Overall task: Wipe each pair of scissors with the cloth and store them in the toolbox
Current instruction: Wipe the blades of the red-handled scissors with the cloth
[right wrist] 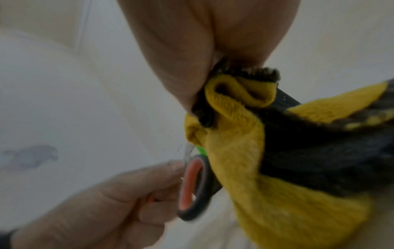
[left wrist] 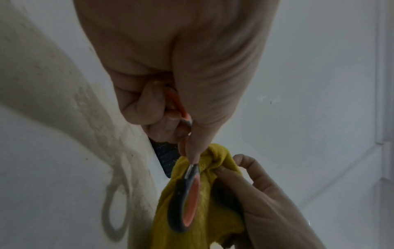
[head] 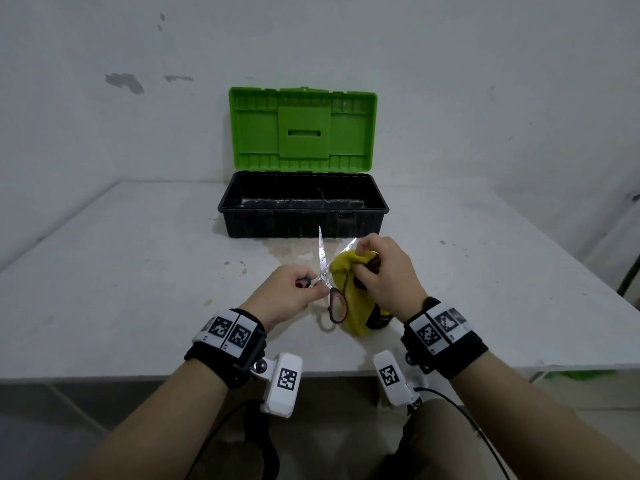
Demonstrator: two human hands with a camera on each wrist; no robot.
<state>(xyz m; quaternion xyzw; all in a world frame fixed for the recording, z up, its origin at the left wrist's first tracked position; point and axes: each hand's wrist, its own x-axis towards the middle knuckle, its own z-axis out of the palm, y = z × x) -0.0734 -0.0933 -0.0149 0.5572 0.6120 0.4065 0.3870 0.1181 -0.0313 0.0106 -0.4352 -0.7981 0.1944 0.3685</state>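
Gripping one red-and-black handle loop of the steel-bladed scissors (head: 323, 268), the left hand (head: 289, 294) has its fingers curled tight around that loop, with the thumb pressed near the pivot. The scissors are spread open above the white table (head: 121, 271): one blade points toward twelve o'clock at the toolbox, the other angles toward one o'clock and disappears into the cloth. The free handle loop hangs down at six o'clock, lying against the fabric.

The right hand (head: 382, 275) pinches the yellow cloth with black patches (head: 349, 296) around that second blade, fingers bunched on the fabric; only the blade tip shows past the knuckles. The rest of the cloth drapes down toward the table at five o'clock from the pivot.

At twelve o'clock from both hands, well apart from them, stands the black plastic toolbox (head: 303, 206) with its bright green lid (head: 303, 128) raised upright against the pale wall. Both wrists carry black straps with printed square markers and white camera housings.
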